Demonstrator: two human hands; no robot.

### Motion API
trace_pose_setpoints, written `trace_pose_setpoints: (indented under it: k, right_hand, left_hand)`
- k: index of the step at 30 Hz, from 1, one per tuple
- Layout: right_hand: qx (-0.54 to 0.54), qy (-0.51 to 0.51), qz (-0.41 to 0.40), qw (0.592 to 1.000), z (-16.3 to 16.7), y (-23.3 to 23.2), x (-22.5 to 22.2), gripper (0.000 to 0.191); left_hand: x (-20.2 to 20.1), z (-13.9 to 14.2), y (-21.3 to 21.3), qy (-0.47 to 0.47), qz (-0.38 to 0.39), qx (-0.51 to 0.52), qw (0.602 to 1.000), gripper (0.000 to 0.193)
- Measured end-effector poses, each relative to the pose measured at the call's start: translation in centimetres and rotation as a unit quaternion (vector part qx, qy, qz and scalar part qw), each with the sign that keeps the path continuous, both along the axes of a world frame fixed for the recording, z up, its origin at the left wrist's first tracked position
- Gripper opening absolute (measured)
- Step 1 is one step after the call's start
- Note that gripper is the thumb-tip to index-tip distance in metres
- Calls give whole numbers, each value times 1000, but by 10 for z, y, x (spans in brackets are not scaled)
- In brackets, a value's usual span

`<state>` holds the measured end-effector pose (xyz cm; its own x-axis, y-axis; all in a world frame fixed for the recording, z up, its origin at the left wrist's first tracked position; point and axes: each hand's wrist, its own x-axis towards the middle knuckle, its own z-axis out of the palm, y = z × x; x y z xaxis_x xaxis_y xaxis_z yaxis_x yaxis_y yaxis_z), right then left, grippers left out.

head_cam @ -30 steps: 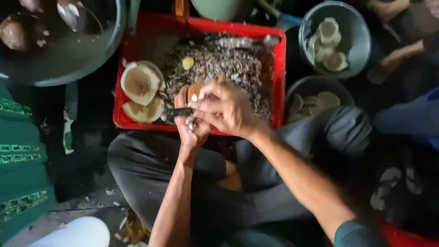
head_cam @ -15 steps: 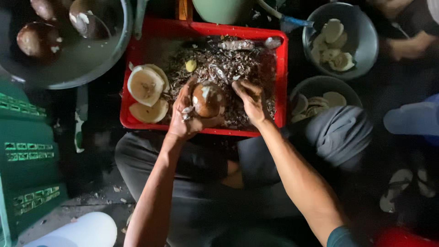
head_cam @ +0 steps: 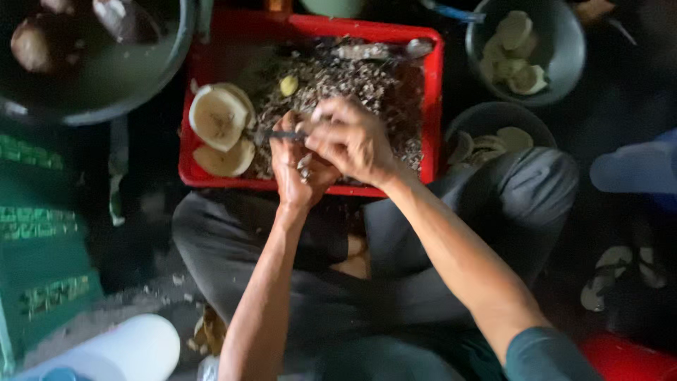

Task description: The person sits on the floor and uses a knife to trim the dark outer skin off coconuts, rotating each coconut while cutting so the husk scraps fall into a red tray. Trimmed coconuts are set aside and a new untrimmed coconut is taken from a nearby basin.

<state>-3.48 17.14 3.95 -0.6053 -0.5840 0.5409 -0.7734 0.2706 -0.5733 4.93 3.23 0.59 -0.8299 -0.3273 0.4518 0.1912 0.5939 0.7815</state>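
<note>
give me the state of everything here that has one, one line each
left hand: closed around a dark tool over the tray
right hand: clasped over the left, hiding whatever it grips
dark tool: held level, tip pointing left
red tray: heaped with brown shavings
pale coconut halves: cut open, stacked at the tray's left end
upper grey bowl: holds pale peeled pieces
lower grey bowl: holds pale pieces, partly behind a knee

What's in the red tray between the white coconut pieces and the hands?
In the head view, a heap of brown shavings fills the red tray between the coconut pieces and the hands, plus a small yellowish bit.
</note>
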Motion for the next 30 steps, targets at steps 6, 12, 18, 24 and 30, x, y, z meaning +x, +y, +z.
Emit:
trace_pose_setpoints:
  k: [6,12,18,24,30]
  right_hand:
    - [0,-4,-2,1000,-12,-3,-5,13]
    - [-59,-69,-9,996,-7,0,6,19]
    - [-115,-200,-64,971,-29,2,1,21]
    - [-180,-359,-84,912,-71,11,14,23]
    - [-200,-374,-96,901,-133,23,-21,21]
  left_hand:
    - [-8,-22,-1,34,-21,36,999,89]
    - [-12,-28,3,33,40,-51,997,106]
    - [-4,-15,6,-27,38,7,999,108]
    - [-6,-12,1,21,23,21,999,107]
    - [-5,-7,-20,42,-76,-6,996,114]
